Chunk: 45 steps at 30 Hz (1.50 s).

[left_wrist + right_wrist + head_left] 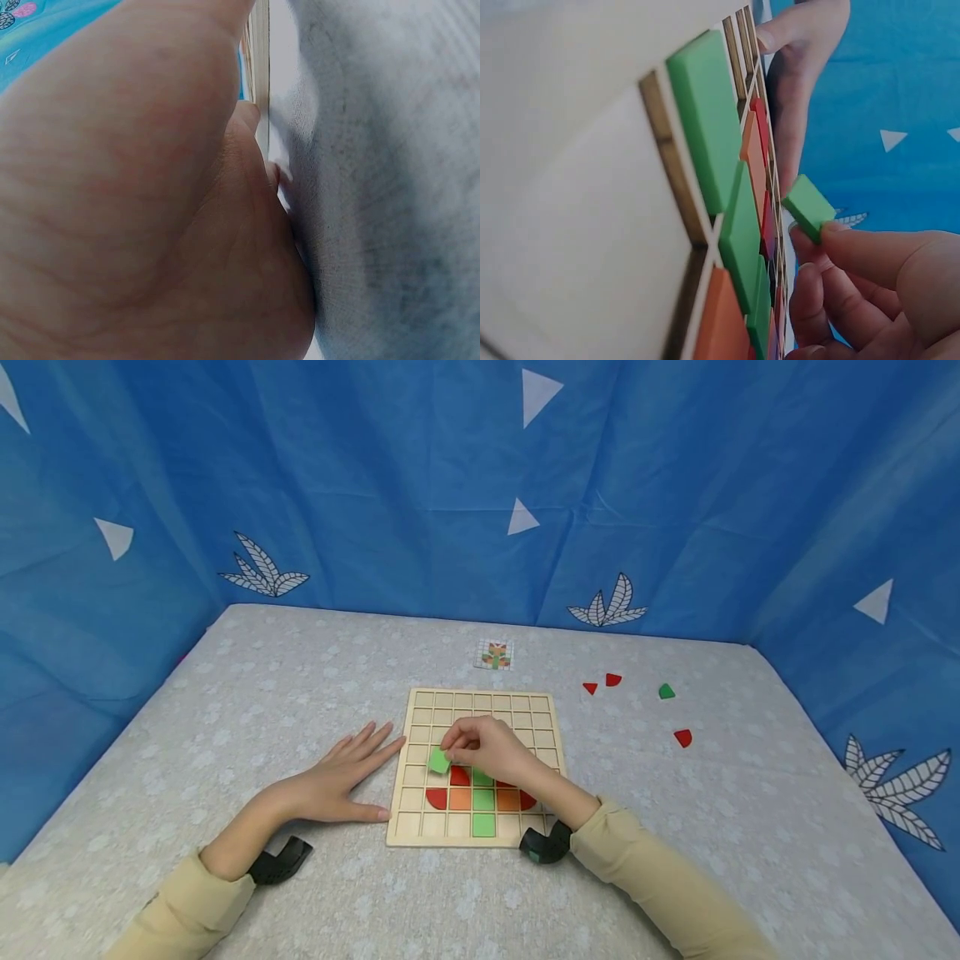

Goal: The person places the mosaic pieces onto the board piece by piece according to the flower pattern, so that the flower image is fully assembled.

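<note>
A green square tile (808,207) is pinched between the thumb and fingers of my right hand (487,750), held over the left part of a wooden grid board (420,837). Flat on the tablecloth lies my left hand (330,789), fingers spread, its fingertips and thumb at the board's left edge. In the board's lower rows sit several green squares (483,824), orange squares (460,799) and red rounded pieces (437,798). My right hand and forearm hide some of the cells.
Behind the board lies a small pattern card (494,654). To the right are loose red pieces (683,737) and a green piece (666,691) on the patterned tablecloth (750,860). A blue curtain (420,485) surrounds the table.
</note>
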Each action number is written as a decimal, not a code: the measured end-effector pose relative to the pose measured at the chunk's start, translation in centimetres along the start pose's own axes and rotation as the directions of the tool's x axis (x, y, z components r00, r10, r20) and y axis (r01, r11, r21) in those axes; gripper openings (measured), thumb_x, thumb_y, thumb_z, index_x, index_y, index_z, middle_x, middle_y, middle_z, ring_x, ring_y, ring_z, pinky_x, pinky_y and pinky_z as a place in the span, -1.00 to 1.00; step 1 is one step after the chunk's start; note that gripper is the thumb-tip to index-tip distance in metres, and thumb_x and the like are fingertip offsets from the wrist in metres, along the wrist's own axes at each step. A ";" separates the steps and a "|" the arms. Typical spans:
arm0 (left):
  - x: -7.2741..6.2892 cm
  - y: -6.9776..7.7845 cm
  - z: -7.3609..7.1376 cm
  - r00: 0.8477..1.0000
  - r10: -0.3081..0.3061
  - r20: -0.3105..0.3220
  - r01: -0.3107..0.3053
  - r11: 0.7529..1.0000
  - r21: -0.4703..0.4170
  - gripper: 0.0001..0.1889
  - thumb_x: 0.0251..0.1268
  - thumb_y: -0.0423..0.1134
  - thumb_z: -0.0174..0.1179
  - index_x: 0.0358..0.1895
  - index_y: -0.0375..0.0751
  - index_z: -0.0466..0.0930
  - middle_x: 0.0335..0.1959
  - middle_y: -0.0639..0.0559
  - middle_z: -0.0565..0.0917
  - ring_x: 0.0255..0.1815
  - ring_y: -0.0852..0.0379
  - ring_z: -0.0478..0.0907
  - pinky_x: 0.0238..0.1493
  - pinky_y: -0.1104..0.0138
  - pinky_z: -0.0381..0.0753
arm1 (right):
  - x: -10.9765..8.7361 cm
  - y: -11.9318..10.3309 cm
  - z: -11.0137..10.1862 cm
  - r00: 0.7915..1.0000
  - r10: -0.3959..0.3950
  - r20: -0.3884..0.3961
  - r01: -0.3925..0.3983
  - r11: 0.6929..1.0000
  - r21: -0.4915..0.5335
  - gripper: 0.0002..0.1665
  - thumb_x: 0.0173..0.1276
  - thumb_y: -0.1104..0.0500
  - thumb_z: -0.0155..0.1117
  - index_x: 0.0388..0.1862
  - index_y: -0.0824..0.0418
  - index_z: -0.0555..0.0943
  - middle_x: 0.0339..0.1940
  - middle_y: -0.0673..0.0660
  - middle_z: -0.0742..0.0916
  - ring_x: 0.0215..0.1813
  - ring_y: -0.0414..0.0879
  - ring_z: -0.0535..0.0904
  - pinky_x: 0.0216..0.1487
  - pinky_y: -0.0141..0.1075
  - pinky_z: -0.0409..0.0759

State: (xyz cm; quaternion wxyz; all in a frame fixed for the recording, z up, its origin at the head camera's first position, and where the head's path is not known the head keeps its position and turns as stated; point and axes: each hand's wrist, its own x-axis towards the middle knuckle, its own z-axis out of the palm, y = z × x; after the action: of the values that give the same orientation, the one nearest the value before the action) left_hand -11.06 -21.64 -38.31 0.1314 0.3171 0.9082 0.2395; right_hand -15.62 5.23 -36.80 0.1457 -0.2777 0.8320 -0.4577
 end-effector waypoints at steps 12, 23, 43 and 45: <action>0.0 0.2 -0.1 1.000 -0.001 0.000 0.001 1.000 -0.015 0.01 0.10 0.27 0.20 0.49 -0.16 -0.07 0.48 -0.22 -0.17 0.45 -0.20 -0.36 0.29 -0.15 -0.29 | 0.1 0.4 0.3 0.998 -0.056 0.029 0.059 0.991 -0.116 -0.97 0.25 0.27 0.32 -0.32 0.20 0.67 -0.49 -0.13 0.65 -0.46 -0.26 0.53 -0.39 -0.39 0.49; 0.1 0.0 -0.1 1.000 -0.003 0.000 0.003 1.000 -0.004 0.03 0.08 0.29 0.20 0.50 -0.13 -0.10 0.49 -0.19 -0.19 0.45 -0.16 -0.38 0.30 -0.12 -0.29 | -0.2 -0.1 0.3 0.996 -0.061 0.061 0.069 0.987 -0.144 -0.96 0.25 0.25 0.32 -0.34 0.18 0.70 -0.50 -0.15 0.65 -0.51 -0.25 0.48 -0.45 -0.39 0.45; 0.0 0.0 0.0 1.000 0.010 -0.012 -0.010 1.000 -0.005 0.02 0.09 0.27 0.20 0.50 -0.16 -0.08 0.48 -0.21 -0.18 0.45 -0.20 -0.36 0.29 -0.14 -0.30 | -0.5 -1.0 0.5 0.998 -0.055 0.029 0.061 0.961 -0.271 -0.92 0.27 0.22 0.32 -0.34 0.11 0.74 -0.42 -0.16 0.66 -0.41 -0.29 0.49 -0.38 -0.40 0.48; 0.0 0.0 0.2 1.000 0.012 -0.015 -0.012 1.000 -0.011 0.02 0.09 0.27 0.21 0.49 -0.16 -0.07 0.48 -0.21 -0.17 0.45 -0.20 -0.36 0.29 -0.15 -0.30 | -0.6 -1.0 0.4 0.998 -0.053 0.026 0.058 0.961 -0.272 -0.92 0.27 0.22 0.31 -0.34 0.11 0.74 -0.41 -0.16 0.66 -0.40 -0.28 0.49 -0.38 -0.40 0.48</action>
State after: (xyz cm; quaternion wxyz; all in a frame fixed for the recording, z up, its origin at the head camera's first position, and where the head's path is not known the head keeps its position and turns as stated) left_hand -10.98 -21.60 -38.46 0.1247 0.3200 0.9059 0.2477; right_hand -14.56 4.91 -36.22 0.1010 -0.3227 0.8775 -0.3401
